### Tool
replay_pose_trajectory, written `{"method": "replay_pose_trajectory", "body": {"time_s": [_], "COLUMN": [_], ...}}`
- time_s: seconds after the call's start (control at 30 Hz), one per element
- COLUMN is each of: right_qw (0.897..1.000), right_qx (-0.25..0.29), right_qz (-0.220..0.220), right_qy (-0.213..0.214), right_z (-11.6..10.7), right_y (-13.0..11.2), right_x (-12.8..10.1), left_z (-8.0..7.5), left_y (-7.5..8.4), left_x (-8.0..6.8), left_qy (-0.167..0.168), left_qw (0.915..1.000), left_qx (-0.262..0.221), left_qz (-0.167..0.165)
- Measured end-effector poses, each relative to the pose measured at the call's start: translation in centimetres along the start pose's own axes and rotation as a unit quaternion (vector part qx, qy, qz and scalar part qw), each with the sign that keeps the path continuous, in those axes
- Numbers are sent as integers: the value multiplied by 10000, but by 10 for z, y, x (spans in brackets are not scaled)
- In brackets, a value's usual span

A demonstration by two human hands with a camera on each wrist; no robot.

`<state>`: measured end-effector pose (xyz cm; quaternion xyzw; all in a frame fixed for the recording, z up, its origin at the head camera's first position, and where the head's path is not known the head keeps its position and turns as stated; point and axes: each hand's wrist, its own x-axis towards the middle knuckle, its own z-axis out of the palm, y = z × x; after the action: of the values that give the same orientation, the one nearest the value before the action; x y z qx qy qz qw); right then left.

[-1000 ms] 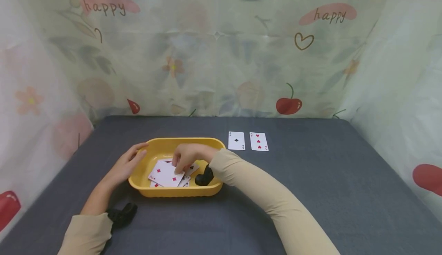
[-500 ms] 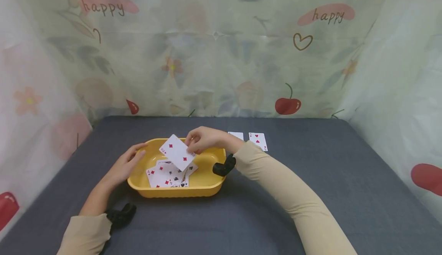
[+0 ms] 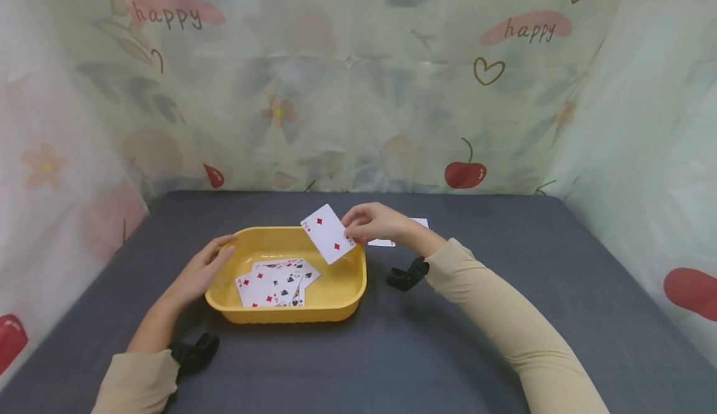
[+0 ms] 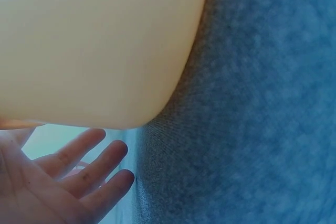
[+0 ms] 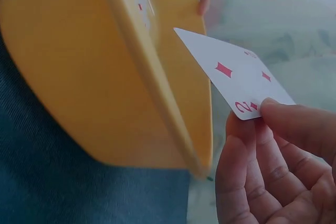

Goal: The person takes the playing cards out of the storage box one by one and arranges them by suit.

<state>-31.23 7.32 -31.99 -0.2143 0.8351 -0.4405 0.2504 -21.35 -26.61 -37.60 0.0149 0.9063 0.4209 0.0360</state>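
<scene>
My right hand (image 3: 382,221) pinches a playing card, the two of diamonds (image 3: 327,235), by one corner between thumb and fingers. The card is face up and tilted over the right end of a yellow plastic tub (image 3: 285,315). Several playing cards (image 3: 269,284) lie overlapped inside the tub, among them diamonds and spades. At the tub's left end rests my left hand (image 3: 196,274), its thumb over the rim. The left wrist view has the fingers (image 4: 97,166) of that hand spread and nearly straight beside the tub's outer wall.
Behind the right hand, two cards lie on the dark grey tablecloth (image 3: 476,264); parts of the ace of clubs (image 3: 382,243) and the three of hearts (image 3: 420,221) show past it. A printed curtain (image 3: 347,121) hangs at the back and sides.
My right hand has lifted the two of diamonds out of the pile and carried it up and to the right, uncovering the cards beneath. The left hand has stayed at the tub.
</scene>
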Motion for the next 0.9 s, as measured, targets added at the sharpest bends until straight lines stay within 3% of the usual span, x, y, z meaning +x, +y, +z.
{"method": "replay_pose_trajectory", "body": {"time_s": [0.23,0.47,0.7,0.9], "right_qw": [9984,9928,9817,9702], "right_qx": [234,233,858,1050], "right_qz": [-16,263,450,629], "right_qy": [507,1147,1639,2093], "right_z": [-17,-37,-59,-79], "right_y": [17,48,82,110], "right_x": [-21,-39,-54,-67], "left_z": [0,0,1,0], "left_y": [-2,-3,-2,-2], "left_x": [0,0,1,1], "left_qy": [-6,2,-13,0], "left_qw": [10000,10000,10000,10000], "left_qx": [15,29,51,25], "left_qz": [-2,25,-10,72]}}
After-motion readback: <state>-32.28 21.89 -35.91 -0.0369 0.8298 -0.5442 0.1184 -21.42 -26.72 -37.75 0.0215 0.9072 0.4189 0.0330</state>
